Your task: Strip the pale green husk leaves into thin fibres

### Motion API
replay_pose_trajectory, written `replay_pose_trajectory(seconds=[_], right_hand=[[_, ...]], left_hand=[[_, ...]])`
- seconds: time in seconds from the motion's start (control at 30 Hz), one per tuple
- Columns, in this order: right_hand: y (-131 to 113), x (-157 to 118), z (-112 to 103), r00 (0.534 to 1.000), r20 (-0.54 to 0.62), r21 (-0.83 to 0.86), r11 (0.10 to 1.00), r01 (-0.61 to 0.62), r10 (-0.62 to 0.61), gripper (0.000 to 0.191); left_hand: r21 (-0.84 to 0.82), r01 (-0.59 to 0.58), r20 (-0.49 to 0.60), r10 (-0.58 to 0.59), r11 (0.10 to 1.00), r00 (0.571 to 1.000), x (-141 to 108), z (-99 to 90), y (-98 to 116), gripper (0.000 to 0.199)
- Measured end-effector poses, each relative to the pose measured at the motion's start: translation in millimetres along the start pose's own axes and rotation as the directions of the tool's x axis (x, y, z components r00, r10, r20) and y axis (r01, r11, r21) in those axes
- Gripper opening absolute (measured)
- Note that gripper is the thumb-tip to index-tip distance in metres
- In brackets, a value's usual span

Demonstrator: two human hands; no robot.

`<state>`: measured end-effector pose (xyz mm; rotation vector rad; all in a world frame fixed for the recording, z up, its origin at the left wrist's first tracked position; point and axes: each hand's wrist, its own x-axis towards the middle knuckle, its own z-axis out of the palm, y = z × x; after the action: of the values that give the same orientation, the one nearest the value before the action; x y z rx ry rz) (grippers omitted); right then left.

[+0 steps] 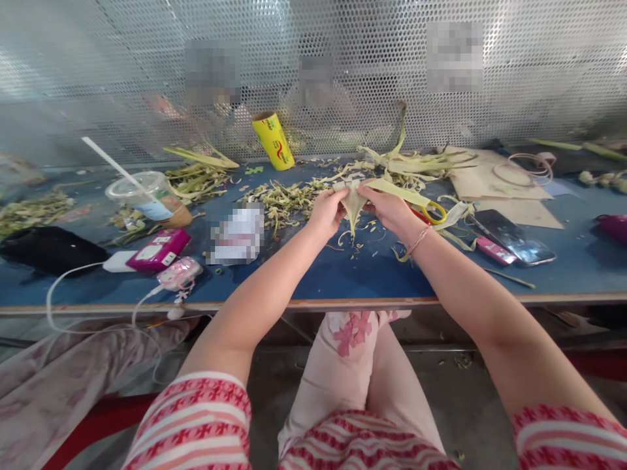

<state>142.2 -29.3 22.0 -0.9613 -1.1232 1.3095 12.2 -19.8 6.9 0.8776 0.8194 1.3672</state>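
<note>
A pale green leaf piece (353, 207), folded to a point at the bottom, is held up between my two hands over the blue table (323, 277). My left hand (327, 210) pinches its left edge. On the other side, the fingers of my right hand (389, 205) close on its right edge. A longer pale strip (401, 193) lies behind my right hand; whether it joins the held piece I cannot tell. Scissors with a yellow and red handle (435, 213) lie beside my right wrist. Behind the hands spreads a heap of green trimmings (287, 202).
A yellow cardboard tube (273, 140) leans by the perforated metal panel (372, 78). To the left are a plastic cup with a straw (149, 196), a magenta box (159, 249) and a white cable (51, 294). Phones (514, 238) lie right. Another person's leg (98, 378) is at left.
</note>
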Motion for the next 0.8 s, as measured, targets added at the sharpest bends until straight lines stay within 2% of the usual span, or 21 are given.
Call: replay_pose_trajectory(seconds=[0.17,0.37,0.47,0.63,0.8], right_hand=[[2,2,-2,0.996,0.049,-0.010,0.997,0.071,-0.070,0.021],[4,4,-2,1.000,-0.015,0.014,1.000,-0.006,0.006,0.005],[3,3,-2,0.998,-0.043,0.025,0.999,-0.045,0.046,0.005],[-1,2,-4,0.991,0.086,0.010,0.994,-0.109,0.107,0.007],[2,4,-3,0.990,0.099,-0.027,0.994,-0.102,0.104,0.008]], left_hand=[[-0.028,0.010,-0.057,-0.012,1.000,0.998,6,-4.1,-3,0.007],[0.105,-0.099,0.027,0.097,0.989,0.995,0,-3.1,0,0.007],[0.167,-0.147,0.049,0.141,0.975,0.989,-4,-0.7,0,0.010],[0.246,-0.192,0.051,0.185,0.950,0.981,-4,-0.2,-1,0.007],[0.209,-0.157,-0.014,0.163,0.965,0.987,-7,0.7,3,0.012]])
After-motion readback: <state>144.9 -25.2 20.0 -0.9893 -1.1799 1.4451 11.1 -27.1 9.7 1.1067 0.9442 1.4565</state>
